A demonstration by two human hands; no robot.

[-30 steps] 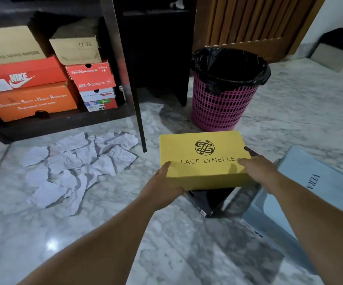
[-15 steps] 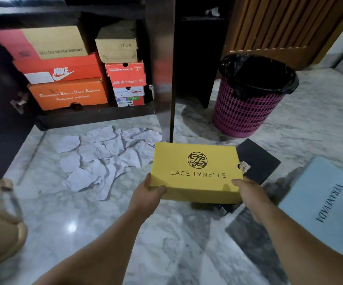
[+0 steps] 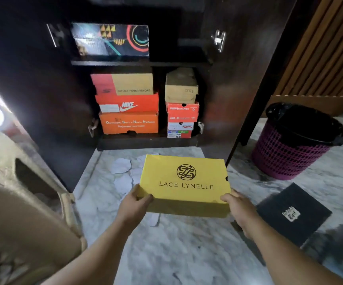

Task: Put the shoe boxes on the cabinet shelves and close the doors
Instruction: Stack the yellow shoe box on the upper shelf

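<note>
A yellow "Lace Lynelle" shoe box [image 3: 185, 182] is held above the marble floor, level, in front of the open dark cabinet [image 3: 139, 63]. My left hand [image 3: 134, 204] grips its near left corner and my right hand [image 3: 236, 208] grips its near right corner. The cabinet's lower shelf holds two stacks of shoe boxes: an orange Nike box [image 3: 127, 103] in the left stack and a red box [image 3: 183, 112] in the right stack. On the upper shelf lies a dark patterned box [image 3: 110, 40], with free room to its right. Both doors [image 3: 234, 79] stand open.
A black shoe box [image 3: 294, 212] lies on the floor at the right. A pink bin [image 3: 296, 149] with a black liner stands right of the cabinet. Crumpled white paper [image 3: 123, 173] lies under the yellow box. A tan woven seat [image 3: 22, 212] fills the left.
The view has swung left to face the cabinet squarely. Both hands have carried the yellow box up and closer to the cabinet; the upper shelf has come into view.
</note>
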